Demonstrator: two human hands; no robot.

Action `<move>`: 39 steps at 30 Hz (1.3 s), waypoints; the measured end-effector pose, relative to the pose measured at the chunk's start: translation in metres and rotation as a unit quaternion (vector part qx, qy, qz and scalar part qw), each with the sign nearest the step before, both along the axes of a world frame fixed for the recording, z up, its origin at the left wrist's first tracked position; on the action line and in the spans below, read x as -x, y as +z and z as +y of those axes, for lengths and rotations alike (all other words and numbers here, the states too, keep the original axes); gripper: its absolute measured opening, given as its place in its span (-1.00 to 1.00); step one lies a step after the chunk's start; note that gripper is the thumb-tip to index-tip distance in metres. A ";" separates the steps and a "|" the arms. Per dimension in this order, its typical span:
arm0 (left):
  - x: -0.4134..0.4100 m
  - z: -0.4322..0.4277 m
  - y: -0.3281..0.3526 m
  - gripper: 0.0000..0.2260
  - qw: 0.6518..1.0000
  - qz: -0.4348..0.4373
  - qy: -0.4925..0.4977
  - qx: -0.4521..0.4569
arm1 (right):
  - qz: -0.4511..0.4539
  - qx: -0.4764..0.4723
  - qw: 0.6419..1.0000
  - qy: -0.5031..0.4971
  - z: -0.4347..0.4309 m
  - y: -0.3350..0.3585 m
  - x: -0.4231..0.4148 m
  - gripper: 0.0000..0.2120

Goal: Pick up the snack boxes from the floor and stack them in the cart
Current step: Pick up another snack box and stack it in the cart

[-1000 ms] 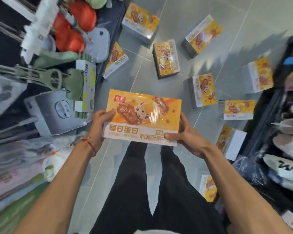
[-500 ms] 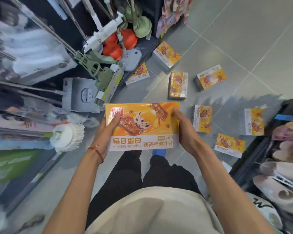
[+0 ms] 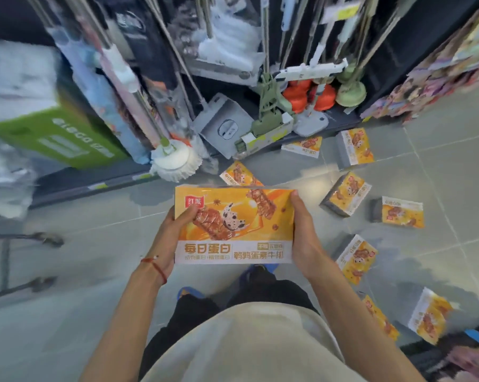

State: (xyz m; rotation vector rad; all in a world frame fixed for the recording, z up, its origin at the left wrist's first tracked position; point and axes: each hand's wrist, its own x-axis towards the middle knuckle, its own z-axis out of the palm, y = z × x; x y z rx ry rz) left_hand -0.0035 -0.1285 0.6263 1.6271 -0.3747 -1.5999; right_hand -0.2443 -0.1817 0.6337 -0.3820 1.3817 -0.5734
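Orange and white, the snack box (image 3: 234, 224) is being held up in the air, in the middle, over the grey floor (image 3: 95, 244). Its big picture side is facing up. The left hand (image 3: 172, 235) is gripping the left edge, and its thumb is pressing down on the top of the box. The right hand (image 3: 305, 238) is gripping the right edge, and its fingers (image 3: 294, 199) are curling tight along that side. A red string (image 3: 157, 267) is sitting round the left wrist.

More snack boxes are lying on the floor. One (image 3: 239, 175) is peeking out just past the far edge of the held box. Two (image 3: 303, 146) (image 3: 355, 146) are lying farther away, close to the bottom of the shelf. Two more (image 3: 345, 194) (image 3: 401, 212) are lying to the right. Another (image 3: 356, 259) is lying nearer, beside the right arm, and two (image 3: 380, 318) (image 3: 428, 317) are lying near the right corner.

Blue shoes (image 3: 190, 293) are poking out under the dark trousers, right below the box.

Far away, a shelf is holding lots of mops with long poles. A round white mop head (image 3: 176, 161) is hanging down close to the floor. Orange rubber cups (image 3: 301, 95) are sitting beside pale green ones (image 3: 351, 93). A big green box (image 3: 53, 136) is sitting on the left. At the left edge, a metal frame with small wheels (image 3: 44, 238) is standing on the floor, but it is too blurry to tell what it is.
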 end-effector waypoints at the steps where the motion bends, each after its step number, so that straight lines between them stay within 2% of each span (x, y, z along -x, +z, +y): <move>1: -0.014 0.016 0.002 -0.58 1.000 -0.001 0.024 0.003 | 0.000 0.001 1.000 0.016 0.005 0.001 -0.017 -0.36; 8: -0.119 0.136 0.026 -0.45 0.979 0.010 0.205 -0.005 | -0.010 0.016 0.990 0.141 0.067 0.009 -0.153 -0.38; 15: -0.212 0.254 0.043 -0.33 0.949 -0.008 0.313 -0.030 | -0.028 0.040 0.968 0.245 0.147 0.020 -0.286 -0.39; 21: -0.266 0.332 0.054 -0.39 0.896 -0.045 0.442 -0.016 | -0.024 0.059 0.928 0.367 0.199 0.032 -0.380 -0.36; 26: -0.309 0.374 0.053 -0.45 0.847 -0.078 0.525 -0.011 | -0.035 0.065 0.892 0.446 0.223 0.036 -0.459 -0.33; 32: -0.382 0.401 0.050 -0.44 0.790 -0.065 0.609 -0.024 | -0.043 0.071 0.860 0.504 0.243 0.032 -0.571 -0.38; 39: -0.491 0.405 0.060 -0.39 0.753 -0.074 0.652 -0.046 | -0.058 0.054 0.838 0.540 0.244 0.036 -0.709 -0.34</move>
